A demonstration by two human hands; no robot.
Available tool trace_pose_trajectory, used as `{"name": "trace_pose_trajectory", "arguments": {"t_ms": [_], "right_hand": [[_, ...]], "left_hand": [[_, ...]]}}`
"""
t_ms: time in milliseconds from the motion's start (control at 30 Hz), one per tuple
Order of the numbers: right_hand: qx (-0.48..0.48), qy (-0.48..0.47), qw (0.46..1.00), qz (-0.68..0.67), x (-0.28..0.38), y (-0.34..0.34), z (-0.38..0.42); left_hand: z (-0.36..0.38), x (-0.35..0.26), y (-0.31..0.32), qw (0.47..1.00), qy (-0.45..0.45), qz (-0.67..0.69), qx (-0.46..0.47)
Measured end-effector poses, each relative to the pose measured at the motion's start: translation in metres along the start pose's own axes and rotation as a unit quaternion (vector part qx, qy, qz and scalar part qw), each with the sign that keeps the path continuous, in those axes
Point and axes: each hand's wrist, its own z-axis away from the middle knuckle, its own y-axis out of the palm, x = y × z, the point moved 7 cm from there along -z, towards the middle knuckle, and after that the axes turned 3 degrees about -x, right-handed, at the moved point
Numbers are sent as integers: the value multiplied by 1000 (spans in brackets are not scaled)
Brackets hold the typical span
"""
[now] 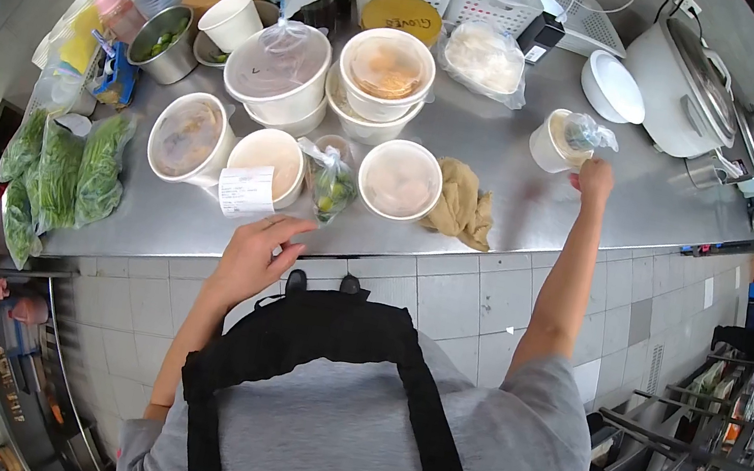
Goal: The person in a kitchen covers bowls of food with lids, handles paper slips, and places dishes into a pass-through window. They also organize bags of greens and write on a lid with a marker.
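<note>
My left hand (258, 257) is at the counter's front edge with fingers stretched and thumb apart, holding nothing. Just beyond it are a white tub (267, 157) with a paper receipt (247, 191) on its front and a knotted clear bag of small green fruit (333, 190). To the right, my right hand (594, 180) is closed beside a white paper cup (548, 142). A small clear plastic bag (589, 133) lies over the cup's top, close to my knuckles. What the fingers grip, if anything, is hidden. Another lidded white tub (399, 179) stands between the hands.
A crumpled brown cloth or bag (460, 204) lies by the front edge. Stacked lidded tubs (387, 68) stand behind, with bagged greens (102, 165) at far left. A white bowl (613, 87) and a large rice cooker (681, 87) are at the back right of the steel counter (670, 210).
</note>
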Motion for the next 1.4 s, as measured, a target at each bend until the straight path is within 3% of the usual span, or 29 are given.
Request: {"name": "trace_pose_trajectory", "arguments": {"t_ms": [100,167,267,367,467,600,700,800,900,1067,1100,1167,1200,1233,1333,1400], "right_hand": [[-225,-212,948,73,48,-47,33],[-230,-385,894,13,74,-48,39],[-164,-413,881,164,95,-21,38],[-60,-315,933,164,88,-19,5],[-117,-327,934,81,111,-64,13],[-194,-356,908,109,129,-92,34],[-187,-338,907,167,123,-78,40],[-118,-317,919,200,96,-34,29],[-61,-357,928,89,77,-8,14],[-259,-433,863,11,79,-39,64],[-296,-359,885,-1,72,-43,79],[-386,-243,889,-52,53,-40,114],[-370,-207,901,-94,46,-28,128],[-285,-221,928,-91,52,-11,148],[-59,-324,938,-106,73,54,205],[-36,-356,933,-45,64,86,210]], "left_hand": [[3,0,-1,999,-42,-9,17],[5,1,-1,999,-44,-1,13],[6,1,1,999,-43,-2,18],[4,0,3,999,-34,-12,23],[3,1,4,999,-34,-7,19],[3,4,6,999,-47,-4,27],[1,2,6,999,-40,2,11],[-3,-1,9,1000,-26,4,16],[-5,1,12,999,-19,-10,42],[-4,1,12,999,-9,0,32],[-2,4,9,1000,-19,-1,21],[4,11,8,998,52,-24,-20],[7,13,0,997,35,-41,-52],[10,16,-7,995,17,-57,-80],[25,31,-48,963,-58,-50,-258],[37,44,-72,937,-105,-23,-333]]}}
